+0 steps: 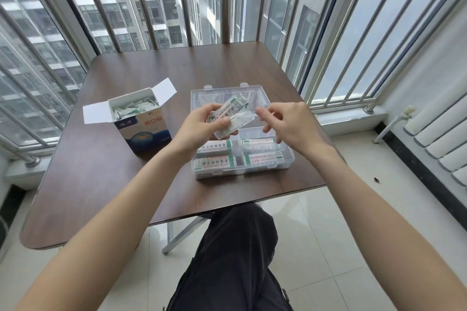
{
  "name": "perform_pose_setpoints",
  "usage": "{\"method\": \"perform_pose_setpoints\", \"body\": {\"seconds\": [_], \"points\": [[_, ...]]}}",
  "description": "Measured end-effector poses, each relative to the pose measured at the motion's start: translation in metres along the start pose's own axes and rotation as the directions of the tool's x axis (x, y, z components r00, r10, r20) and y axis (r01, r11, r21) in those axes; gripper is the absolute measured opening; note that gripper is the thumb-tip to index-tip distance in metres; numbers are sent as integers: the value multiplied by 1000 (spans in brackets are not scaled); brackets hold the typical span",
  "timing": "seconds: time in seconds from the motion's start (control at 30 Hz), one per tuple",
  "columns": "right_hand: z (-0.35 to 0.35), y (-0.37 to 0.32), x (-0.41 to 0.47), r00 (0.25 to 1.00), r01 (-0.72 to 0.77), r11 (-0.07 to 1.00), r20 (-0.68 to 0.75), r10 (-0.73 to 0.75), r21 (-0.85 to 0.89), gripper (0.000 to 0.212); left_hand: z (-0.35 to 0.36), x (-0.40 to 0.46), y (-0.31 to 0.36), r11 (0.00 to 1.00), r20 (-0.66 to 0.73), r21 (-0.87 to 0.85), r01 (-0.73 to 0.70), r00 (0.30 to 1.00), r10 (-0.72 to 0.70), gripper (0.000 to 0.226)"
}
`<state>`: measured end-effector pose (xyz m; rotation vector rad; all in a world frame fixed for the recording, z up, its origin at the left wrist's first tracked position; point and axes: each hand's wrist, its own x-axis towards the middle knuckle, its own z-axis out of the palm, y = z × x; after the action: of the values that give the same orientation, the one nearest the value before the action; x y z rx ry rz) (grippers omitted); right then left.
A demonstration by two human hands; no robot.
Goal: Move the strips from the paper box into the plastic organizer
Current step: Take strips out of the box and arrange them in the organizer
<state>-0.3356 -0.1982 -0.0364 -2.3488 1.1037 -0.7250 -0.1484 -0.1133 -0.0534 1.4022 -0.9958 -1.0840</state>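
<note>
An open paper box (145,131) with several white strips (134,107) inside stands on the left of the brown table (101,184). To its right sits a clear plastic organizer (285,159), lid open, with strip stacks (262,156) in its near compartments. My left hand (202,125) grips a bunch of strips (233,115) above the organizer's middle. Just right of that bunch hovers my right hand (288,121), fingers loosely spread and holding nothing.
Window bars and a ledge (348,111) run close behind and beside the table. A white radiator (442,144) stands at the right. My dark-trousered legs (237,260) are below the table's near edge, over a tiled floor.
</note>
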Motion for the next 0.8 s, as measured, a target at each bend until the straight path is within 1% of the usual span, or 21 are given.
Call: {"method": "perform_pose_setpoints", "body": {"seconds": [0.03,0.1,0.13,0.2,0.27,0.33,0.4,0.43,0.47,0.53,0.57,0.6,0.67,0.7,0.73,0.77,0.8], "points": [[2,-4,-1,997,-83,984,2,83,158,38,3,1,1,1000,7,-1,0,1000,0,29],[6,-10,-2,970,-242,887,105,218,394,25,9,2,2,1000,24,-10,-7,1000,7,28],[9,-12,-2,952,-305,812,171,253,497,18,12,2,2,1000,22,-7,-17,1000,17,28],[14,-9,-2,924,-381,650,256,283,657,9,16,3,2,999,6,15,-38,999,38,27],[14,-6,-3,907,-416,533,295,301,737,5,18,3,2,998,8,34,-51,999,51,23],[10,-3,-3,894,-440,448,330,304,778,14,20,4,2,997,15,57,-58,998,57,18],[1,1,-3,879,-462,422,339,334,780,28,19,6,3,997,-22,51,-56,998,57,18],[-4,6,-2,875,-465,442,322,362,767,32,17,8,3,997,-53,52,-57,997,59,19],[-7,10,-2,878,-458,485,293,378,745,31,14,11,4,997,-80,55,-57,995,62,19],[-9,22,-2,904,-418,638,227,362,647,17,10,14,4,997,-111,60,-48,992,55,17],[-9,28,-1,920,-390,735,195,340,554,9,10,15,4,997,-117,62,-40,992,47,17],[-8,30,-1,932,-362,822,175,317,439,7,10,17,3,998,-120,63,-29,992,37,19],[-4,33,0,944,-311,936,165,285,166,14,14,19,3,996,-111,85,-18,993,27,27],[-2,31,1,949,-277,961,165,270,21,17,16,20,3,995,-108,99,-15,994,26,32],[-1,29,1,952,-243,966,168,255,-84,17,18,21,4,994,-108,106,-10,994,22,37],[1,27,2,954,-223,966,176,244,-133,15,21,21,4,994,-108,106,-6,994,17,40],[2,26,3,952,-216,965,186,241,-148,13,22,22,4,995,-108,98,-2,994,13,41]]}}
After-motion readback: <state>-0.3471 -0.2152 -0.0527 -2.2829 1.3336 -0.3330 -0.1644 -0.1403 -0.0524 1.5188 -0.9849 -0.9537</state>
